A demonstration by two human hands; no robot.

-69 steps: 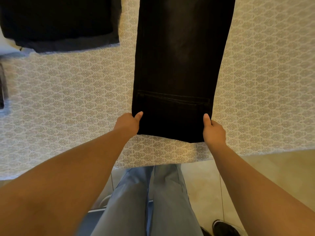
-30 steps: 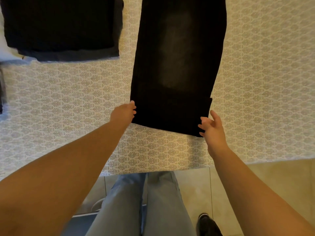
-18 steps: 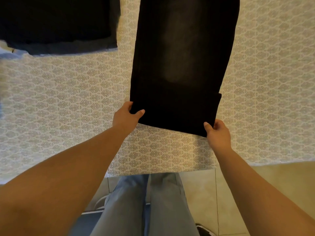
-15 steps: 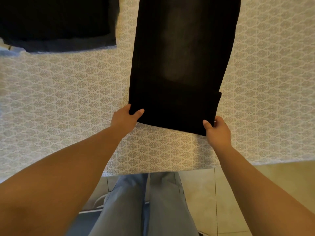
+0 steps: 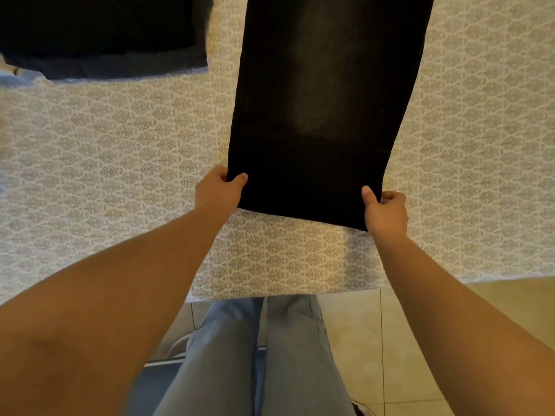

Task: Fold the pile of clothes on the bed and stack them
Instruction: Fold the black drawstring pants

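The black trousers lie lengthwise on the patterned bedspread, their near end held at both corners. The left hand and right hand each pinch a corner, thumb on top. Folded dark clothes sit at the far left

Head view looks steeply down, close over the bed

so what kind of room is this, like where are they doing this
Most likely a bedroom at home. The person stands on a tiled floor at the edge of a bed with a patterned cover, holding black trousers flat on it, with a stack of folded dark clothes further back.
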